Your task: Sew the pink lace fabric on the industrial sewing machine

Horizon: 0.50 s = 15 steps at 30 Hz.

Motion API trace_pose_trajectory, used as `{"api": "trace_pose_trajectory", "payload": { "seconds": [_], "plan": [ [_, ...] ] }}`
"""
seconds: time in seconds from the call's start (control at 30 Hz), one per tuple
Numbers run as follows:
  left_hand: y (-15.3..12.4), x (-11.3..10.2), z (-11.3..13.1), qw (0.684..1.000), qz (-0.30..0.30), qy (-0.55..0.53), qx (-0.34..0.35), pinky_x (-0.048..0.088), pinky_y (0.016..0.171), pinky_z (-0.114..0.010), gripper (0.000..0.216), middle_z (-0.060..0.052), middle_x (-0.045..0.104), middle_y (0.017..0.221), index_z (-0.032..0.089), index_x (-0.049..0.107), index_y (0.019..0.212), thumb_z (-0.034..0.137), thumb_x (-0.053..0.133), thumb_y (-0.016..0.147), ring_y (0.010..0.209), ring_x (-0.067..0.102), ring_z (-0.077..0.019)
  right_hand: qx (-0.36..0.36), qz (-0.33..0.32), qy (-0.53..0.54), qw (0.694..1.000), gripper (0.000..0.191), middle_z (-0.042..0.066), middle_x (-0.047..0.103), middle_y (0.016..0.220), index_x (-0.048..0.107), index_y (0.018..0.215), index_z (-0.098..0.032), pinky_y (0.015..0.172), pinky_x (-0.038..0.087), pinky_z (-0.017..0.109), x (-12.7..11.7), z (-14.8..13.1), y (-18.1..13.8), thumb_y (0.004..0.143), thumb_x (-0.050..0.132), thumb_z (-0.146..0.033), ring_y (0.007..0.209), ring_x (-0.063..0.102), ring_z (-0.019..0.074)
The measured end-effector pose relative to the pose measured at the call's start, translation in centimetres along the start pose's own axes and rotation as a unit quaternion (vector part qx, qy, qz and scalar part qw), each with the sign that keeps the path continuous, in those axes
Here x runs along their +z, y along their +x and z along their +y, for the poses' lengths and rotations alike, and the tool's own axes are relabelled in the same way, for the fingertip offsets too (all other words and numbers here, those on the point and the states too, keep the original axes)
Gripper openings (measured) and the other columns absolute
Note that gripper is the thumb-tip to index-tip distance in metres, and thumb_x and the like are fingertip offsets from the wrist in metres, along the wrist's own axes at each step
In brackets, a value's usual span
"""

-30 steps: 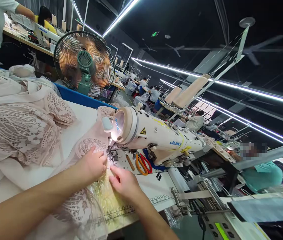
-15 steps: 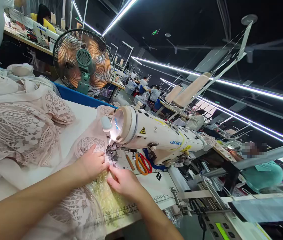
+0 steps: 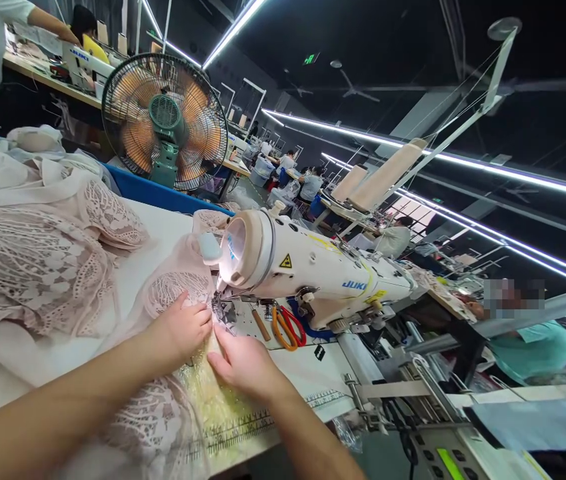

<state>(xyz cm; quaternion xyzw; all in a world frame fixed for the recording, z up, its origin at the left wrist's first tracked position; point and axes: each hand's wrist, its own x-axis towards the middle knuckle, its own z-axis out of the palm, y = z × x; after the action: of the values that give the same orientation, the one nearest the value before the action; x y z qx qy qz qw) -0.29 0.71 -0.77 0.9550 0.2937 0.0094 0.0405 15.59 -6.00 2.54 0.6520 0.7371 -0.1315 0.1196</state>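
Pink lace fabric lies flat under both hands at the JUKI sewing machine's needle — left hand pressing it with curled fingers, right hand spread flat, gripping nothing. Orange-handled scissors rest just beyond the right fingertips.

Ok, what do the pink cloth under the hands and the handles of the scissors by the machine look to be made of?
The pink cloth looks like openwork lace on a thin, matte sheer backing: cut-out leaf and flower patterns show, and it drapes in soft folds. The left hand and right hand press it flat. The scissors have glossy orange and red loops, probably plastic or a coating; the blades are not clear.
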Motion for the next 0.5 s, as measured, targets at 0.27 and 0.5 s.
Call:
{"api": "trace_pose_trajectory", "payload": {
  "seconds": [0.27, 0.5],
  "plan": [
    [0.1, 0.0, -0.9, 0.999, 0.038, -0.017, -0.026, 0.029, 0.116, -0.055, 0.033, -0.011, 0.064, 0.133, 0.019, 0.068, 0.119, 0.011, 0.054, 0.089, 0.128, 0.053, -0.0280, 0.007, 0.000, -0.003, 1.000, 0.066, 0.014, 0.075, 0.093, 0.035, 0.153, -0.013, 0.060, 0.041, 0.034, 0.3, -0.2, 0.2, 0.095, 0.042, -0.042, 0.083, 0.069, 0.0318],
    [0.3, 0.7, -1.4, 0.997, 0.068, -0.037, -0.017, 0.029, 0.114, -0.059, 0.038, -0.013, 0.061, 0.137, 0.017, 0.067, 0.123, 0.010, 0.050, 0.089, 0.130, 0.053, -0.0314, 0.003, 0.023, 0.011, 1.000, 0.064, 0.013, 0.075, 0.092, 0.038, 0.152, -0.013, 0.062, 0.044, 0.034, 0.8, 0.0, 0.1, 0.095, 0.046, -0.039, 0.083, 0.069, 0.0302]
  ]
}}
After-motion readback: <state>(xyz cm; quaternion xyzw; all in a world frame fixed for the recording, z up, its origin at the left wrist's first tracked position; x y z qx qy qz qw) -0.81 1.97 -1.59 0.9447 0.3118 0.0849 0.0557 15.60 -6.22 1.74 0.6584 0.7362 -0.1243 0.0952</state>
